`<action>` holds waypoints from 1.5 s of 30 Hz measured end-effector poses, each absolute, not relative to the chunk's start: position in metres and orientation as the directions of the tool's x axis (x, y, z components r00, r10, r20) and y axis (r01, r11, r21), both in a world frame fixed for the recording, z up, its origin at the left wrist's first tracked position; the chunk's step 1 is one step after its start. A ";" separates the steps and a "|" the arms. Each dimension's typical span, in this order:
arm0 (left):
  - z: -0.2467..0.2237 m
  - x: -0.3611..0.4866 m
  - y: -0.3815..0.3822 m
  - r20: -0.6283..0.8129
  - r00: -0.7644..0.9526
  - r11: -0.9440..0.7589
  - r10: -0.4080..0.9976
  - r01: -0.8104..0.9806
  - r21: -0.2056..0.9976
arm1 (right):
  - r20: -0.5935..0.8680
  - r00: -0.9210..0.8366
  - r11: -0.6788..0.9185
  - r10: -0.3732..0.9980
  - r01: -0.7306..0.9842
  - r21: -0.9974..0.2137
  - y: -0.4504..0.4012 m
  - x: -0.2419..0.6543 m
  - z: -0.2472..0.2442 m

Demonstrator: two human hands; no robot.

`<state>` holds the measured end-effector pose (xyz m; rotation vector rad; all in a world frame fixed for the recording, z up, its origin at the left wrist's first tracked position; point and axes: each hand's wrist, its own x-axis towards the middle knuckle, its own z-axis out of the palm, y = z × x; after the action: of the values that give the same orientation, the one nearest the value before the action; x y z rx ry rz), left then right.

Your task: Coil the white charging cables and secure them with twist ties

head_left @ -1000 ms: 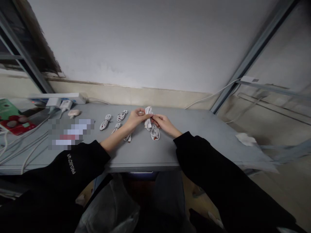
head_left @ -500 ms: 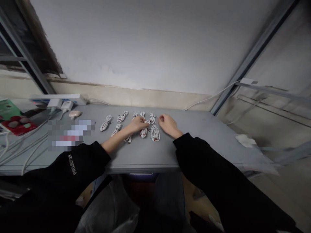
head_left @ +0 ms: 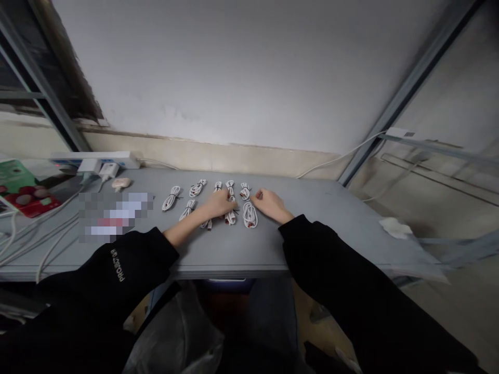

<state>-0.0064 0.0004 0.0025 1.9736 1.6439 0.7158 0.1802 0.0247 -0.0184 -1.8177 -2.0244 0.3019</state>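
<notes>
Several white cables, each coiled and bound with a dark tie, lie in two loose rows on the grey table (head_left: 312,228). My left hand (head_left: 218,204) reaches over the rows, its fingertips closed on one coiled cable (head_left: 231,218) in the front row and covering its upper part. Just right of that, another coiled cable (head_left: 250,215) rests flat, with a further cable bundle (head_left: 245,191) behind it. My right hand (head_left: 270,204) is beside these two, its fingers curled and pinched together; whether anything is between them is hidden.
A white power strip (head_left: 97,158) with plugged-in chargers (head_left: 108,170) stands at the back left, loose cords trailing forward. A green and red box (head_left: 25,189) sits at the far left. A wall backs the table, and a metal post (head_left: 353,169) rises at its right rear.
My left hand has shifted slightly left, the front-row cable moving with it. My right hand has lowered a little and come closer to the cables on the right.
</notes>
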 end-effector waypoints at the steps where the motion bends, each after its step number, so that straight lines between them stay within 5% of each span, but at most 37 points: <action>1: 0.001 -0.007 0.000 0.120 0.145 -0.188 0.982 0.754 0.629 | 0.142 -0.090 0.142 0.986 0.900 -0.413 0.023 0.180 -0.018; 14: -0.015 -0.010 0.005 0.323 0.190 -0.318 0.927 0.853 0.413 | 0.070 -0.225 0.234 0.972 0.893 -0.384 0.016 0.178 -0.017; 20: -0.010 -0.008 0.002 0.282 0.196 -0.290 0.939 0.893 0.344 | 0.061 -0.243 0.248 0.968 0.901 -0.356 0.014 0.177 -0.016; 28: -0.005 -0.006 -0.001 0.263 0.169 -0.257 0.950 0.901 0.349 | 0.038 -0.250 0.249 0.967 0.915 -0.316 0.020 0.177 -0.021; 36: -0.004 -0.005 -0.001 0.322 0.140 -0.293 0.936 0.817 0.497 | 0.090 -0.336 0.348 0.937 0.891 -0.291 0.014 0.176 -0.020; 45: -0.001 -0.003 -0.004 0.414 0.222 -0.419 0.883 0.771 0.480 | 0.165 -0.371 0.406 0.914 0.830 -0.383 0.018 0.177 -0.024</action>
<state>-0.0026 -0.0036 -0.0006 2.3155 1.5859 0.9690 0.1768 0.0185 -0.0239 -1.5057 -2.3186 0.3352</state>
